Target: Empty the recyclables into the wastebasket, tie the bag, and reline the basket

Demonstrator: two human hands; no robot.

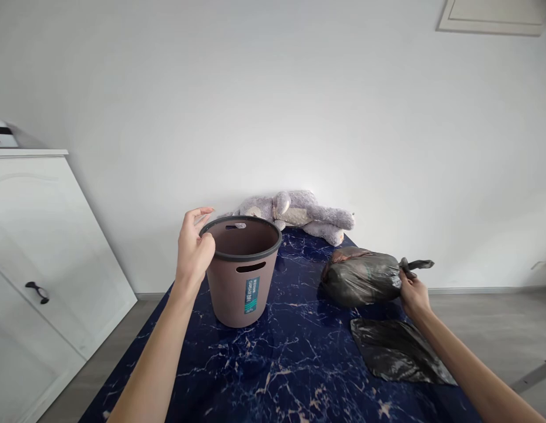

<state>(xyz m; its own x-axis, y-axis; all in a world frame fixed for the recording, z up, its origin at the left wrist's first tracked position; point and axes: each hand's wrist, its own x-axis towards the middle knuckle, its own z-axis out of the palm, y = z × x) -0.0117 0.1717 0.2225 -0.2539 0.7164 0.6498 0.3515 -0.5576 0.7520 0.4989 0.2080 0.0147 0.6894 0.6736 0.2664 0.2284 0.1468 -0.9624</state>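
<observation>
A brown garbage bin (pixel 229 294) with a dark rim, slotted handles and a teal label stands upright on the blue table. At the left side of its rim is my left hand (pixel 194 244), thumb and fingers apart; whether it touches the rim I cannot tell for sure. My right hand (pixel 414 294) is closed around the knotted neck of a full black garbage bag (pixel 361 276), which lies on its side at the table's right. Just below that bag, a flat, folded black garbage bag (pixel 396 352) lies on the tabletop. The bin's bottom inside is hidden.
The dark blue marble-patterned table (pixel 273 376) reaches back to the wall. A grey plush toy (pixel 299 211) lies at its far end, behind the bin. To the left stands a white cabinet (pixel 53 247) with a black handle.
</observation>
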